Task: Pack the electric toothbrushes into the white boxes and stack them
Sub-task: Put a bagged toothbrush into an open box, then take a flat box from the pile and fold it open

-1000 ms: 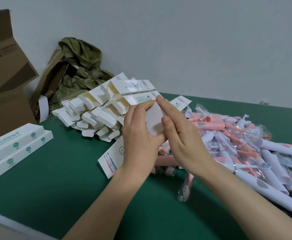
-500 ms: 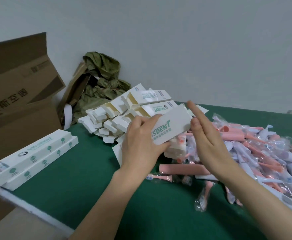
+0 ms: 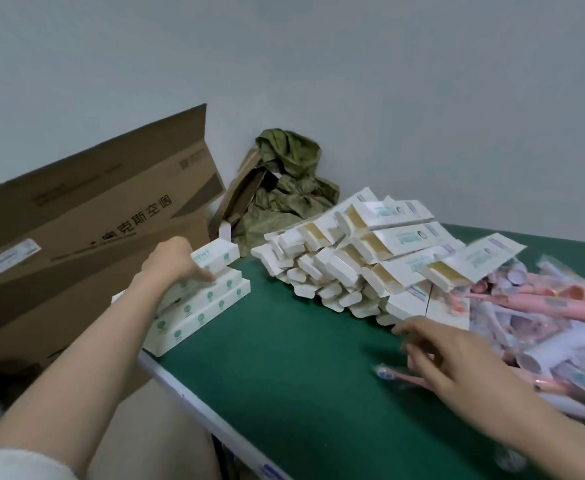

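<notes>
My left hand [image 3: 175, 261] grips a packed white box [image 3: 216, 255] and holds it on top of the stack of packed white boxes [image 3: 201, 306] at the table's left edge. My right hand [image 3: 446, 355] hovers open over the green table, fingers spread, just above a pink toothbrush in plastic wrap [image 3: 398, 375]. A heap of wrapped pink and white electric toothbrushes [image 3: 540, 320] fills the right side. A pile of empty white boxes with open flaps [image 3: 353, 268] lies in the middle at the back.
A large brown cardboard carton [image 3: 76, 230] stands left of the green table [image 3: 301, 368]. A crumpled olive bag [image 3: 284, 188] sits in the corner by the wall. The table's white front edge [image 3: 194, 400] runs diagonally below my left arm.
My left hand carried the closed box from the middle over to the stack on the left. My right hand let go of it and dropped toward the toothbrushes. The view turned left.
</notes>
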Motion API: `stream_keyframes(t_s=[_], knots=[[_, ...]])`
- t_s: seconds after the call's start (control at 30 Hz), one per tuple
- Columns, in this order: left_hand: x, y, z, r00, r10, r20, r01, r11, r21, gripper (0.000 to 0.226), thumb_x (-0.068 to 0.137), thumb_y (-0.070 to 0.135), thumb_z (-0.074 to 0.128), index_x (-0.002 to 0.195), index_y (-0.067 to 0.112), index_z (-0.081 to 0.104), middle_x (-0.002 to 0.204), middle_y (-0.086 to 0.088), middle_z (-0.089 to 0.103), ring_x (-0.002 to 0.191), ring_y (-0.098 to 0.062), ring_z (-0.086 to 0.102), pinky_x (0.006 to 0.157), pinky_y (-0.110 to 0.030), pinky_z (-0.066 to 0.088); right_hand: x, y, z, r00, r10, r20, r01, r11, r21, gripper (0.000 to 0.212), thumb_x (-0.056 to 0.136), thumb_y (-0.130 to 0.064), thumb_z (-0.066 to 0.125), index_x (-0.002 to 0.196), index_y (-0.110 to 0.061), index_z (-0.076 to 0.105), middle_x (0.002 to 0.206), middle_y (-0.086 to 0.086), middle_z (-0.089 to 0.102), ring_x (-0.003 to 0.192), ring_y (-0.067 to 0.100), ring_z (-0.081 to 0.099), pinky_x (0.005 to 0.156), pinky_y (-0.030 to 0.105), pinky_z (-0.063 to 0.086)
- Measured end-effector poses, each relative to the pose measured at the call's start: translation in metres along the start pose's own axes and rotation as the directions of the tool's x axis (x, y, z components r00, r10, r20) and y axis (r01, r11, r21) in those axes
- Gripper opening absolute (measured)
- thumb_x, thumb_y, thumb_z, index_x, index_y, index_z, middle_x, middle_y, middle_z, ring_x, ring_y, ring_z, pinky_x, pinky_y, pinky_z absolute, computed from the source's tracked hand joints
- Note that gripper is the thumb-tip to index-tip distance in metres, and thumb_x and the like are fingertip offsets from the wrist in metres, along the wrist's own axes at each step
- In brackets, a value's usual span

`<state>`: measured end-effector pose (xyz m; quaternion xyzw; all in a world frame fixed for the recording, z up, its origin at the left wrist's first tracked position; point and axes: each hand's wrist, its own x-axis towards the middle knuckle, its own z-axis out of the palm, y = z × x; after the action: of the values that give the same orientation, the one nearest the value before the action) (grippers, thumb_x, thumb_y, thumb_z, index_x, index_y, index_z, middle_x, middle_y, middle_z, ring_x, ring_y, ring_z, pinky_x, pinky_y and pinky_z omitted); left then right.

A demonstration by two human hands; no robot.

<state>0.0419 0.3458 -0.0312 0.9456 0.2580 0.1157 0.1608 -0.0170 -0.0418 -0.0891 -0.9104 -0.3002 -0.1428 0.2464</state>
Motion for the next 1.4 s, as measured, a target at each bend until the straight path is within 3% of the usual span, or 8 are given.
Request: stream_keyframes(t_s=[0.27, 0.37, 0.5, 0.67, 0.87, 1.03, 1.27, 1.4], knots=[[-0.005, 0.0, 0.011, 0.998, -0.035, 0.045, 0.026, 0.979, 0.202, 0.062, 0.062, 0.057, 0.08, 0.097, 0.014, 0.052, 0.11, -0.011, 0.056, 0.099, -0.027, 0.048, 0.08, -0.037, 0.041, 0.001, 0.009, 0.002, 0.997, 0.064, 0.047, -0.065, 0.997, 0.038, 0.02, 0.094, -0.021, 0.049, 0.11, -0.033, 0.054, 0.083, -0.013, 0.065, 0.077, 0.001, 0.062, 0.072, 0.019, 0.048], [-0.026, 0.037, 0.007, 0.972, 0.203, -0.115, -0.182, 0.968, 0.171, 0.071, 0.072, 0.055, 0.073, 0.126, 0.015, 0.049, 0.127, -0.015, 0.051, 0.117, -0.036, 0.042, 0.092, -0.042, 0.038, 0.003, 0.015, -0.006, 0.996, 0.088, 0.017, -0.088, 0.996, 0.006, 0.018, 0.094, -0.021, 0.049, 0.104, -0.033, 0.057, 0.078, -0.014, 0.065, 0.073, -0.003, 0.057, 0.069, 0.013, 0.044], [-0.083, 0.116, 0.024, 0.717, 0.619, -0.321, -0.691, 0.691, -0.212, 0.04, 0.083, 0.034, 0.065, 0.12, 0.019, 0.058, 0.111, 0.004, 0.057, 0.103, -0.011, 0.049, 0.087, -0.026, 0.037, 0.006, 0.025, -0.019, 0.986, 0.166, -0.033, -0.166, 0.986, -0.008, 0.017, 0.094, -0.021, 0.048, 0.102, -0.028, 0.061, 0.081, -0.008, 0.068, 0.072, 0.002, 0.06, 0.071, 0.019, 0.046], [-0.126, 0.21, 0.07, 0.52, 0.797, -0.306, -0.852, 0.461, -0.247, 0.037, 0.088, 0.034, 0.058, 0.121, 0.018, 0.056, 0.114, 0.002, 0.056, 0.11, -0.015, 0.043, 0.088, -0.025, 0.035, 0.009, 0.045, -0.035, 0.951, 0.273, -0.147, -0.28, 0.959, -0.032, 0.021, 0.09, -0.011, 0.05, 0.102, -0.02, 0.064, 0.082, -0.007, 0.068, 0.07, 0.004, 0.058, 0.062, 0.016, 0.042], [-0.131, 0.279, 0.114, 0.566, 0.824, -0.01, -0.823, 0.566, 0.054, 0.057, 0.084, 0.055, 0.058, 0.12, 0.012, 0.05, 0.116, -0.012, 0.054, 0.109, -0.03, 0.043, 0.081, -0.036, 0.036, 0.007, 0.07, -0.054, 0.867, 0.434, -0.246, -0.456, 0.889, -0.039, 0.02, 0.088, -0.008, 0.051, 0.098, -0.013, 0.067, 0.085, 0.002, 0.068, 0.064, 0.007, 0.054, 0.054, 0.019, 0.037], [-0.135, 0.276, 0.119, 0.549, 0.799, -0.246, -0.834, 0.545, -0.091, 0.038, 0.084, 0.036, 0.062, 0.114, 0.014, 0.055, 0.107, -0.006, 0.058, 0.101, -0.025, 0.05, 0.072, -0.03, 0.034, 0.007, 0.076, -0.066, 0.834, 0.479, -0.274, -0.505, 0.863, -0.029, 0.02, 0.087, -0.006, 0.052, 0.098, -0.014, 0.067, 0.08, -0.004, 0.062, 0.062, -0.005, 0.049, 0.052, 0.003, 0.037], [-0.169, 0.239, 0.066, 0.358, 0.742, -0.567, -0.891, 0.09, -0.444, 0.052, 0.067, 0.023, 0.076, 0.115, 0.023, 0.058, 0.105, 0.019, 0.058, 0.106, -0.007, 0.05, 0.089, -0.006, 0.032, 0.008, 0.066, -0.085, 0.892, 0.123, -0.435, -0.208, 0.966, -0.154, 0.078, 0.077, -0.006, 0.075, 0.143, -0.017, 0.036, 0.146, 0.003, 0.039, 0.131, 0.016, 0.037, 0.101, 0.016, 0.025], [-0.18, 0.231, 0.047, 0.264, 0.745, -0.613, -0.873, -0.086, -0.481, 0.069, 0.059, 0.018, 0.081, 0.119, 0.031, 0.05, 0.115, 0.015, 0.059, 0.111, -0.005, 0.054, 0.09, -0.016, 0.042, 0.01, 0.051, -0.085, 0.887, 0.008, -0.461, -0.106, 0.977, -0.186, 0.069, 0.072, 0.009, 0.071, 0.135, -0.004, 0.047, 0.132, 0.013, 0.054, 0.121, 0.029, 0.051, 0.095, 0.018, 0.03]])
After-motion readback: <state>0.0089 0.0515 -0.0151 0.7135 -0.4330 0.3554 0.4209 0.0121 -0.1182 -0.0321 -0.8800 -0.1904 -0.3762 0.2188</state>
